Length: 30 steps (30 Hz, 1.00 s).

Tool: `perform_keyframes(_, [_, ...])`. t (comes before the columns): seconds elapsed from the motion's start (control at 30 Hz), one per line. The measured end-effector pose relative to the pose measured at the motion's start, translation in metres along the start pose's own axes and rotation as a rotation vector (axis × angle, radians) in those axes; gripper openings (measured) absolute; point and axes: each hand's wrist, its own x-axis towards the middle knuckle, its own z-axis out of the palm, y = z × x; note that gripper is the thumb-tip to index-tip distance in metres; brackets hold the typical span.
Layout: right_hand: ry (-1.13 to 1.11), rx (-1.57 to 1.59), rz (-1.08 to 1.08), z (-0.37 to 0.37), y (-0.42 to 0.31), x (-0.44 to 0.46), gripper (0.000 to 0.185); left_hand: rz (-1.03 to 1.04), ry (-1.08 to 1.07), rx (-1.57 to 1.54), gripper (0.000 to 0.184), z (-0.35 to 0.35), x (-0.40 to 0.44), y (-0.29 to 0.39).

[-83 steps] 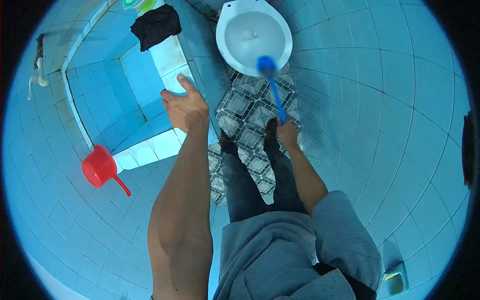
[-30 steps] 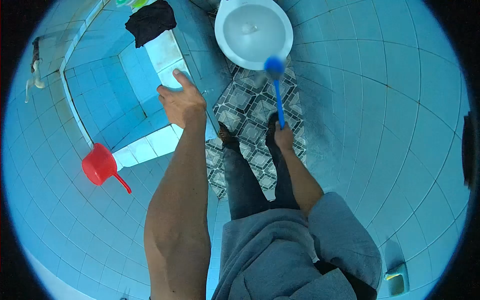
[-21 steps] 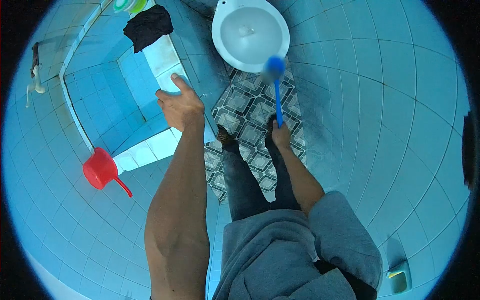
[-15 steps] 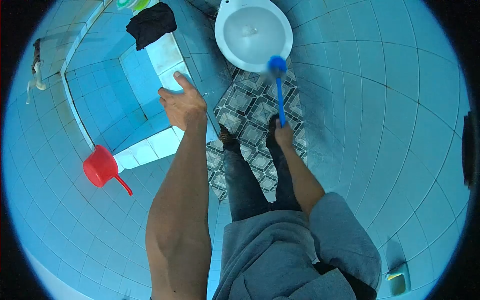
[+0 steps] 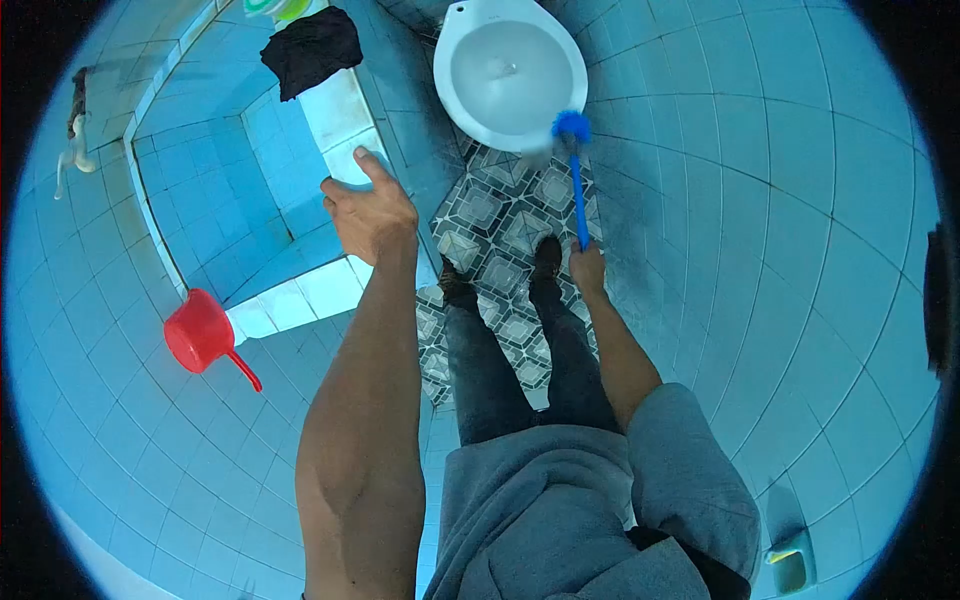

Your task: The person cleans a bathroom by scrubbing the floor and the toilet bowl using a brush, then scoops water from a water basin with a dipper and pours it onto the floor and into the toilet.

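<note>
My right hand (image 5: 588,268) is wrapped round the end of a toilet brush (image 5: 579,190) with a long blue handle. Its bristly blue head is at the front right rim of the white toilet bowl (image 5: 447,85); whether it touches the rim I cannot tell. My left hand (image 5: 373,212) is over the white tiled ledge (image 5: 335,105) of a blue tiled water basin (image 5: 215,190), thumb stretched out apart from the fingers. The other fingers partly hide behind the hand. A crumpled black cloth (image 5: 312,52) lies on the ledge beyond it.
A red dipper (image 5: 200,332) sits at the basin's near left corner. A white tap (image 5: 76,155) sticks out of the left wall. The patterned floor (image 5: 478,207) runs between basin and right wall (image 5: 740,220). A soap holder (image 5: 792,565) is at lower right.
The brush has shifted slightly to the right with my right hand, its head moving off the front of the bowl towards the right edge. My left hand stays at the ledge.
</note>
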Motion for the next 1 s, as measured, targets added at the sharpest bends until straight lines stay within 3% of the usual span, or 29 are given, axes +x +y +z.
perform_keyframes(0.17, [0.082,0.086,-0.048,-0.013,-0.05,0.069,0.05,-0.045,-0.077,-0.001,0.08,-0.002,0.001,0.002])
perform_keyframes(0.23, [-0.009,0.187,-0.072,-0.052,-0.099,0.073,0.05,-0.046,-0.057,0.0,0.078,-0.002,0.001,0.003])
perform_keyframes(0.3, [0.154,0.104,-0.123,-0.036,-0.108,0.128,0.052,-0.048,-0.035,0.003,0.075,-0.002,0.001,0.003])
perform_keyframes(0.4, [0.095,0.103,-0.146,-0.049,-0.15,0.171,0.053,-0.056,-0.039,0.006,0.075,-0.001,0.002,0.001])
perform_keyframes(0.47, [-0.065,0.097,-0.072,-0.055,-0.18,0.191,0.053,-0.056,-0.087,-0.007,0.079,-0.001,0.003,0.001])
perform_keyframes(0.73, [-0.099,0.071,-0.176,-0.036,-0.292,0.195,0.046,-0.064,-0.087,0.005,0.078,-0.002,0.003,0.002])
perform_keyframes(0.8, [-0.095,0.054,-0.18,-0.014,-0.306,0.2,0.046,-0.074,-0.097,0.016,0.077,-0.002,0.004,0.001])
perform_keyframes(0.87, [-0.081,-0.202,-0.453,0.012,-0.311,0.202,0.047,-0.066,-0.108,0.015,0.077,-0.004,0.003,0.002])
perform_keyframes(0.9, [-0.111,-0.106,-0.333,-0.017,-0.324,0.143,0.046,-0.067,-0.11,0.014,0.077,-0.003,0.003,0.002])
perform_keyframes(1.0, [-0.075,-0.183,-0.46,0.021,-0.305,0.143,0.042,-0.064,-0.114,-0.005,0.077,-0.003,0.004,0.002])
